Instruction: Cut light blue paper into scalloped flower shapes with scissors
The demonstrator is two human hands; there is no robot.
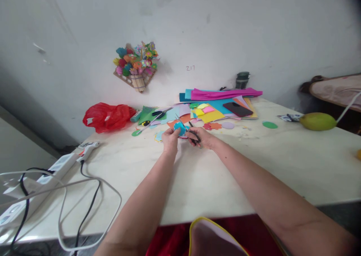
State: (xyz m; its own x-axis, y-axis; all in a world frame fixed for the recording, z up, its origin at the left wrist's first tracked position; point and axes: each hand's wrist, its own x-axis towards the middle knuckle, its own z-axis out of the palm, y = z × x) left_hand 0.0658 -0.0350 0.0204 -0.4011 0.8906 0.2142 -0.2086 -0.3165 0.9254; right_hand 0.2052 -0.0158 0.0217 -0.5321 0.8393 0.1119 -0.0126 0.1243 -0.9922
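Pinched in the fingers of my left hand (170, 138) is a small blue paper flower (179, 128) with a scalloped edge. My right hand (203, 137) grips black-handled scissors (194, 135), and their blades point up and left beside the flower. Just behind the hands lie orange and red paper flower cut-outs (216, 126) and a pale purple paper oval (228, 125). Left of my left hand rests a light blue cut-out (158, 136) with a yellowish one partly under it.
Coloured sheets (210, 116), a phone (237, 109) and a pink roll (225, 94) lie at the back. A red plastic bag (107, 117) and a second pair of scissors (159, 114) sit further left. A power strip (59, 165) with cables occupies the left edge; a yellow-green oval object (317, 121) lies right.
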